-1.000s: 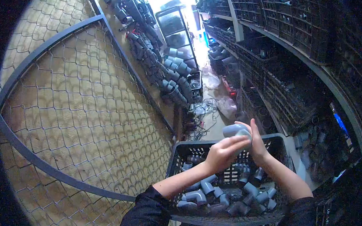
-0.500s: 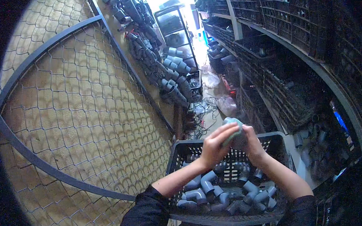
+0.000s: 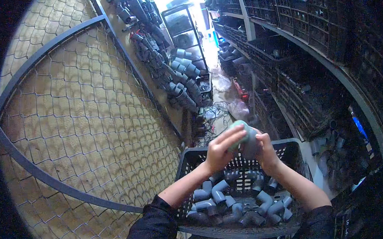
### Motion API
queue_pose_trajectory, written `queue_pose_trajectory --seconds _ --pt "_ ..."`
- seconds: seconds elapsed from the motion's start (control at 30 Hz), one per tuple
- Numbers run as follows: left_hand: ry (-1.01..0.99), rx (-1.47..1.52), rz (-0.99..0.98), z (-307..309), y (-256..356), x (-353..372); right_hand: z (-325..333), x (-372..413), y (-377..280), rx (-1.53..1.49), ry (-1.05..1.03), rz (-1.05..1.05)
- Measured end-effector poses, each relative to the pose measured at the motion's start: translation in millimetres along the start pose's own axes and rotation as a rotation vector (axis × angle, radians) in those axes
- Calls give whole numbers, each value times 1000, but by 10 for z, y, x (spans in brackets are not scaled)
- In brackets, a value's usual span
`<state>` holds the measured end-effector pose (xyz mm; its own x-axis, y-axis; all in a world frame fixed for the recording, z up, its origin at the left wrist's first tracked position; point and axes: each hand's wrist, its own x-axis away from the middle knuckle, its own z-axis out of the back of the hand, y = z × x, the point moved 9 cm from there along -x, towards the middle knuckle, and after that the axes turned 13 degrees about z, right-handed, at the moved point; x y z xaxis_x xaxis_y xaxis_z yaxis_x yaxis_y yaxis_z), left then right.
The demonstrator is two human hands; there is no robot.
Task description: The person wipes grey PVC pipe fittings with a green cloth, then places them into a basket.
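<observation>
Above the crate, my left hand [image 3: 220, 154] presses a pale green cloth [image 3: 241, 125], smeared by motion, against a grey pipe fitting [image 3: 251, 145]. My right hand [image 3: 267, 157] is closed around the fitting's right side. Blur and fingers hide the fitting's exact shape. Below both hands is a black plastic crate [image 3: 229, 233] with slotted walls. Inside it lie several grey pipe elbows [image 3: 219, 193], loosely heaped along the near side.
A wire-mesh panel [image 3: 85, 115] in a grey frame stands at left. Beyond it, grey pipe fittings [image 3: 185, 68] are piled along the wall. Dark shelving with crates [image 3: 303, 94] lines the right. Plastic bags [image 3: 238, 108] and tangled cords [image 3: 217, 116] lie on the aisle floor.
My left hand and the cloth have shifted slightly left and up, uncovering more of the grey fitting. My right hand stays nearly in place.
</observation>
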<state>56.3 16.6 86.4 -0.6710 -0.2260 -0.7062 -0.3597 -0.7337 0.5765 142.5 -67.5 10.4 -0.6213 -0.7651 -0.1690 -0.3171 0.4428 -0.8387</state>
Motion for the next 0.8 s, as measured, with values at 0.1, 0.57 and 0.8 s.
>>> queue_pose_trajectory --seconds 0.1,0.57,0.8 --pt "-2 -50 -39 49 11 -8 36 -8 34 -89 -29 -30" --pt "-19 -402 -270 71 216 21 89 -19 41 -374 80 -169" --pt "-105 -274 -188 -89 274 78 117 26 192 -134 34 -246"
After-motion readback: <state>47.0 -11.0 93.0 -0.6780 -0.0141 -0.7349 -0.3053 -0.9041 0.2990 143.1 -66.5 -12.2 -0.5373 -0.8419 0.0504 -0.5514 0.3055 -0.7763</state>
